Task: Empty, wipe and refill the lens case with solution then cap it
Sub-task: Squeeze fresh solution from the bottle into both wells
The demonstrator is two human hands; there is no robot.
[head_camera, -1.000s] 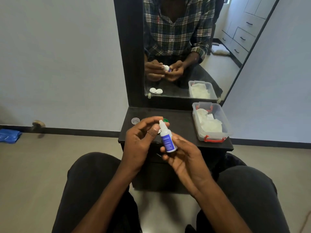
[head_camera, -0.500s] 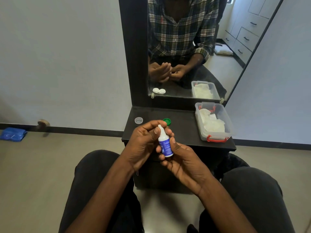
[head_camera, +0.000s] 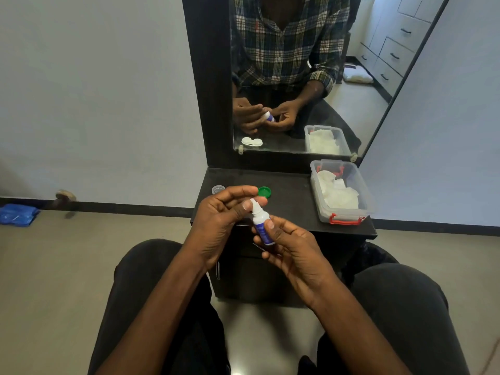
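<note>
The solution bottle [head_camera: 262,226] is held at centre frame, above the near edge of the desk [head_camera: 295,201], roughly upright with its nozzle end uppermost. It is a small white plastic dropper with a blue label. Judged light, with a thin squeezable wall and a smooth, likely slippery label. The body is the place to hold it, low on the label; the top is the place to turn.

The right hand [head_camera: 292,247] holds the body, thumb across the label and fingers curled behind. The left hand [head_camera: 224,215] pinches the white top between thumb and fingertips. Whether a cap is on the nozzle cannot be told.

The lens case [head_camera: 252,141] shows only in the mirror, upper centre of frame: white, two wells, lying on the desk. The hands hide it in direct view. It is judged rigid, very light and liable to slide when filled.

A green cap [head_camera: 264,192] and a clear cap [head_camera: 218,189] lie apart on the desk, above the hands. A clear tub [head_camera: 341,194] of white tissue stands at right of centre.
</note>
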